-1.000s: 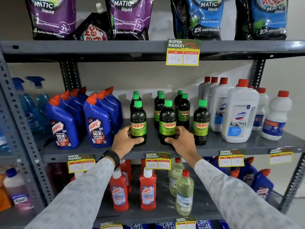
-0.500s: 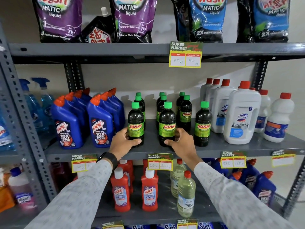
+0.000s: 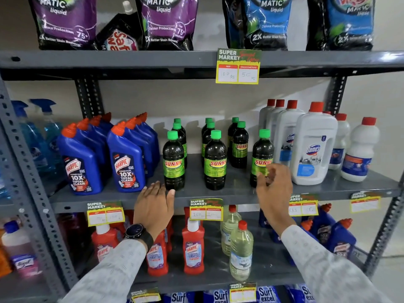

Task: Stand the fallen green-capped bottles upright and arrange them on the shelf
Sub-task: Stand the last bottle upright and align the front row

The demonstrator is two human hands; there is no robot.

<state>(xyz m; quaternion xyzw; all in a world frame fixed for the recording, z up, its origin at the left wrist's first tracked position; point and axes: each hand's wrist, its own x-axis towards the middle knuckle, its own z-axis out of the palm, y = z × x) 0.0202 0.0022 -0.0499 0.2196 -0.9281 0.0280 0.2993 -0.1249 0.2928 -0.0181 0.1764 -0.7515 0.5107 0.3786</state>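
Several dark green-capped SUNNY bottles stand upright in rows on the middle grey shelf (image 3: pixel 236 191). The front row holds a left bottle (image 3: pixel 173 162), a middle bottle (image 3: pixel 215 162) and a right bottle (image 3: pixel 262 154). More green-capped bottles (image 3: pixel 240 143) stand behind them. My left hand (image 3: pixel 153 206) hovers at the shelf's front edge just below the left bottle, fingers spread and holding nothing. My right hand (image 3: pixel 273 191) is blurred in front of the right bottle's label, its fingers loosely curled and not closed around the bottle.
Blue Harpic bottles (image 3: pixel 125 162) crowd the left of the same shelf and white Domex bottles (image 3: pixel 312 147) the right. Detergent pouches (image 3: pixel 168 22) fill the shelf above. Red Harpic bottles (image 3: pixel 193 250) and clear bottles (image 3: pixel 240 250) stand on the shelf below. Price tags (image 3: pixel 206 209) hang on the shelf edges.
Both hands have let go of the front left and middle bottles. My left hand drew back to the shelf edge. My right hand moved right to the front right bottle.
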